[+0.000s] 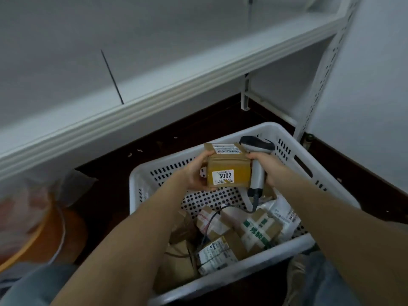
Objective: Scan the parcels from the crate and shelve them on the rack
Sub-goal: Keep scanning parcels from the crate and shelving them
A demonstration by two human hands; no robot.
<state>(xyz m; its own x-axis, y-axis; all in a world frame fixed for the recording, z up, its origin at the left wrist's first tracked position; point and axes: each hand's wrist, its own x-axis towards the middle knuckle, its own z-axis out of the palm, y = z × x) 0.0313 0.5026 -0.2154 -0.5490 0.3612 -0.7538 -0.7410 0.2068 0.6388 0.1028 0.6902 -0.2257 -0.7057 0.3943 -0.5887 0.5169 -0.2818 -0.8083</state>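
My left hand (195, 173) grips a small brown cardboard parcel (229, 167) above the white perforated crate (309, 171). The parcel bears a white sticker reading 3002 on its near face and a shipping label on top. My right hand (268, 168) holds a grey and black barcode scanner (257, 164) by its handle, right beside the parcel, head above the shipping label. The scanner's black cable hangs down into the crate. Several taped parcels (254, 233) and a white mailer bag (284, 215) lie in the crate's near half.
The white metal rack's shelf (176, 80) runs diagonally above the crate, with a perforated upright (324, 71) at the right. A thin black divider rod (112, 78) stands on the shelf. An orange object (50, 235) and plastic bag sit on the dark floor at the left.
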